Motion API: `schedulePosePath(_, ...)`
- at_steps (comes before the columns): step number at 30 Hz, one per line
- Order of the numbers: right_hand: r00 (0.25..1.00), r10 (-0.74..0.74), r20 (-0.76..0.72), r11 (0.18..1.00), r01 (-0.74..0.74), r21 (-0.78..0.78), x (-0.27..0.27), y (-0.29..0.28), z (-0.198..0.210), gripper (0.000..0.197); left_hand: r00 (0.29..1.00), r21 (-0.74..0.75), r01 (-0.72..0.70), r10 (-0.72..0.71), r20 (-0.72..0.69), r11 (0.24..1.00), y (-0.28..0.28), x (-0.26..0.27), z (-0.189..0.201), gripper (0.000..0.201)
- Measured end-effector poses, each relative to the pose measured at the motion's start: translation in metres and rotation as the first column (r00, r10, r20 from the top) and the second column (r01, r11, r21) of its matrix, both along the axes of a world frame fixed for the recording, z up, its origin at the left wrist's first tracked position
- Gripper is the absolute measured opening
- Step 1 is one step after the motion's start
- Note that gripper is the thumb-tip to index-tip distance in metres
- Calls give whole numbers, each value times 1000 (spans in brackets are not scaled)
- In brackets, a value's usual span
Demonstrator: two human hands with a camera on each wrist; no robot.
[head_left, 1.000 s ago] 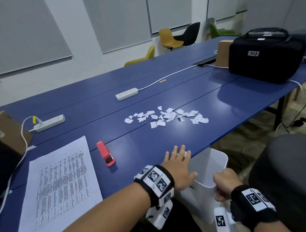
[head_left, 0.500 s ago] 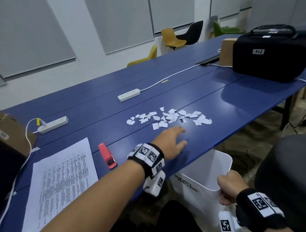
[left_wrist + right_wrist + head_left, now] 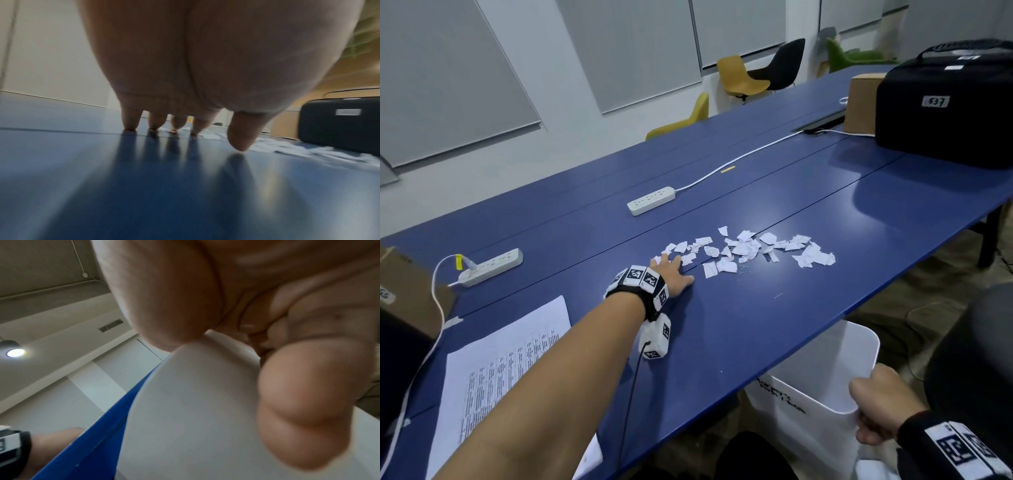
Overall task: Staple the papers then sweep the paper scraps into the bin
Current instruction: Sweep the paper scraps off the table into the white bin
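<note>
Blue and long, the table (image 3: 774,318) is stretching away toward grey blinds and a few bright chairs, and I am taking the bin as my landmark. That white bin (image 3: 822,383) is hanging just below the table's near edge, and my right hand (image 3: 883,407) is curling its fingers over the bin's near rim, gripping thin, slightly flexible plastic that feels light enough to steady one-handed. Far beyond the bin a black case (image 3: 945,113) and a cardboard box (image 3: 863,102) are sitting well out of my path. To the bin's left the printed papers (image 3: 506,370) are lying flat by the table edge. My left hand (image 3: 671,274) is resting flat, fingers (image 3: 129,120) straight and spread with their tips touching the surface, at the left end of the paper scraps (image 3: 746,250), which are lying up the table from the bin. I am judging them featherweight, limp and prone to scatter or slip under a palm, so no gripping: raking with the hand's edge should be working best. Two power strips, one (image 3: 652,200) beyond the scraps, are lying clear of the sweep line.
</note>
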State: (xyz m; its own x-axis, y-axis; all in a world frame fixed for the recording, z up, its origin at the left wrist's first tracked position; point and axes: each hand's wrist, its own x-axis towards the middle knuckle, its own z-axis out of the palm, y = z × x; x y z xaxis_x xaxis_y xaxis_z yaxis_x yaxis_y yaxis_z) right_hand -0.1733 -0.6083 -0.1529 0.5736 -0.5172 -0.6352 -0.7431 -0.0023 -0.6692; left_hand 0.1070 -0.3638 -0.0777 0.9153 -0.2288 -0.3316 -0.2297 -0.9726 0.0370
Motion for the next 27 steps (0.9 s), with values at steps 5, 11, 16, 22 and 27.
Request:
schedulePosePath(5,1000,12,5,1000,-12,1,-2,3,6,17,980,-36,189,-191,-53,981,-24,-63,0,75)
schedulePosePath(11,1000,25,3,1000,-25,-13,-5,4,13,17,864,-88,486,-493,-100,870,-56,-160,2,75)
schedulePosePath(16,999,42,8,999,-42,-12,-6,5,16,17,782,-129,612,-621,-47,780,-74,-199,-2,70)
schedulePosePath(22,998,58,13,998,-58,3,-8,6,19,17,715,-333,673,-696,63,661,-82,-219,5,52)
schedulePosePath(27,999,41,-21,999,-41,4,-6,1,13,18,879,-498,470,-439,186,729,-69,-162,20,44)
